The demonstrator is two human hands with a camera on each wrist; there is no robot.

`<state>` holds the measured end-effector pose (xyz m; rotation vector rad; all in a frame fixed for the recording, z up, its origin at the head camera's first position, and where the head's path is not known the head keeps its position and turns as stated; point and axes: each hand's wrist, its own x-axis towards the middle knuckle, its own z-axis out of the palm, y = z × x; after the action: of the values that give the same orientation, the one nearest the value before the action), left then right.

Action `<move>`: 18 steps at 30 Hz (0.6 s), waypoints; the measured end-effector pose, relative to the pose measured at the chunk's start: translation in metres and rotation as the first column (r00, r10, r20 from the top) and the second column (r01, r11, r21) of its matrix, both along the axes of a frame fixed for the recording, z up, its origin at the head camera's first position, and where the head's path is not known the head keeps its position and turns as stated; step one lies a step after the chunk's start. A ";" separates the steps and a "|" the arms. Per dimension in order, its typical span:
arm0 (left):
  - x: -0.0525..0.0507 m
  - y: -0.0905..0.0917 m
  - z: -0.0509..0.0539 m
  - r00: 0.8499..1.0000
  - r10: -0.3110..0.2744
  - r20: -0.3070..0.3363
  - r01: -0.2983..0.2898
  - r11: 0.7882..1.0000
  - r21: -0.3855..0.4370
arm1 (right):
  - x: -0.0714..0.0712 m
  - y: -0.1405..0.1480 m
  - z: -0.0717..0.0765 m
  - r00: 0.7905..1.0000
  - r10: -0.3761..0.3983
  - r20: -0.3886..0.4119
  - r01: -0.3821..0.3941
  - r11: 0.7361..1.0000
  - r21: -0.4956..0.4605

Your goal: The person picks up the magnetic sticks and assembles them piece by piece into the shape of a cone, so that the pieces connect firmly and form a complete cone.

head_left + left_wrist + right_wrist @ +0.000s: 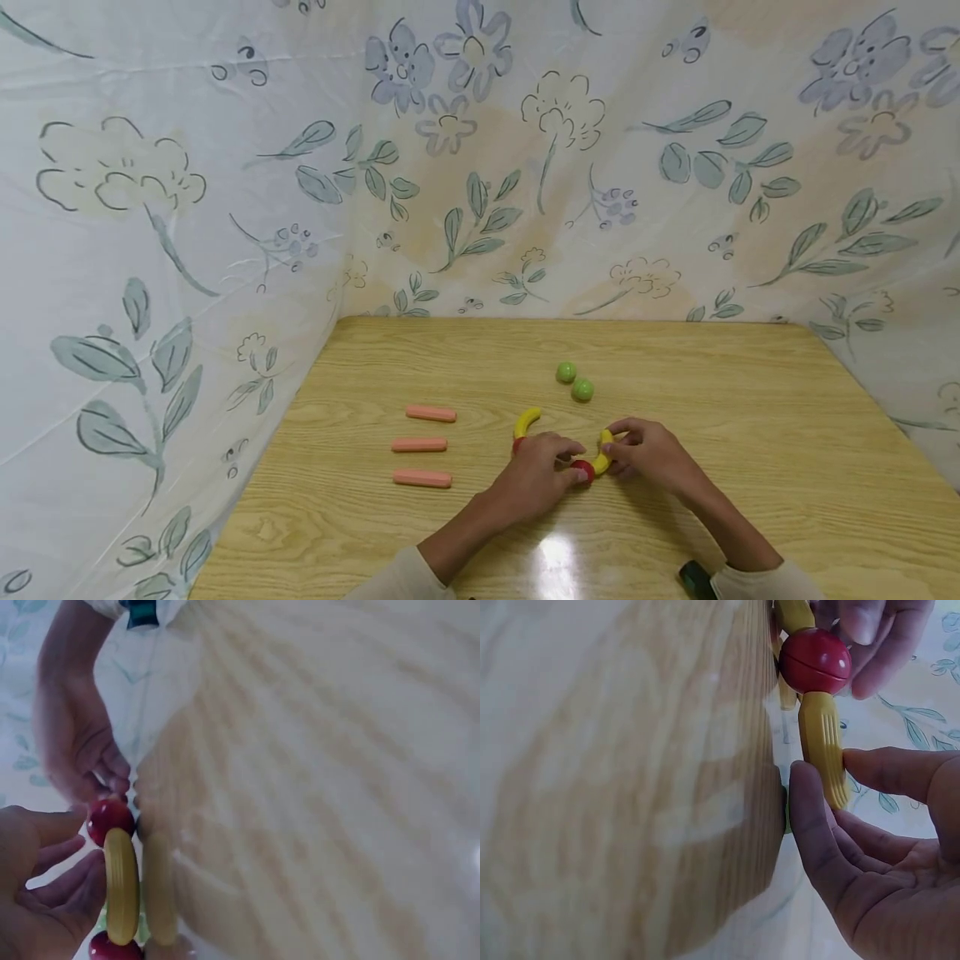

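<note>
Yellow curved pieces and red balls form a curved row on the table. With thumb and fingers, my right hand (651, 454) (885, 859) pinches the right-end yellow piece (602, 457) (823, 750), which meets a red ball (582, 472) (815, 661) (110, 821). My left hand (528, 483) (49, 874) has its thumb at that ball and its fingers against the middle yellow piece (122, 886); thumb and fingers stand apart. Another red ball (115, 946) lies at that piece's far end. Beyond it curves a left yellow piece (527, 421), partly hidden in the head view.
Two green balls (566, 372) (582, 389) sit behind the row. Three pink sticks (431, 413) (419, 445) (422, 478) lie at the left of the wooden table (337, 517). A dark object (697, 579) is beside the right sleeve. Floral cloth (450, 208) hangs behind.
</note>
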<state>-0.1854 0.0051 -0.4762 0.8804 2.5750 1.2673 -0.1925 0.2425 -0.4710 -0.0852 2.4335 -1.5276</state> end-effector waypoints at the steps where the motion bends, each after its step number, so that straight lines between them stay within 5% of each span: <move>1: -0.001 -0.001 0.001 1.000 0.007 -0.003 -0.007 1.000 0.017 | 0.000 0.000 0.000 1.000 0.002 -0.004 -0.002 1.000 0.007; 11: -0.016 -0.014 0.008 0.981 0.179 -0.069 -0.177 0.984 0.030 | -0.001 0.000 0.000 1.000 0.013 -0.014 -0.013 0.998 0.057; 18: -0.024 -0.021 0.005 0.955 0.294 -0.027 -0.295 0.955 -0.032 | 0.000 -0.004 -0.001 0.999 -0.010 -0.033 0.014 0.990 0.143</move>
<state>-0.2090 -0.0158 -0.4711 0.5177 2.8166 1.2816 -0.1925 0.2385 -0.4723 -0.0678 2.5653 -1.3612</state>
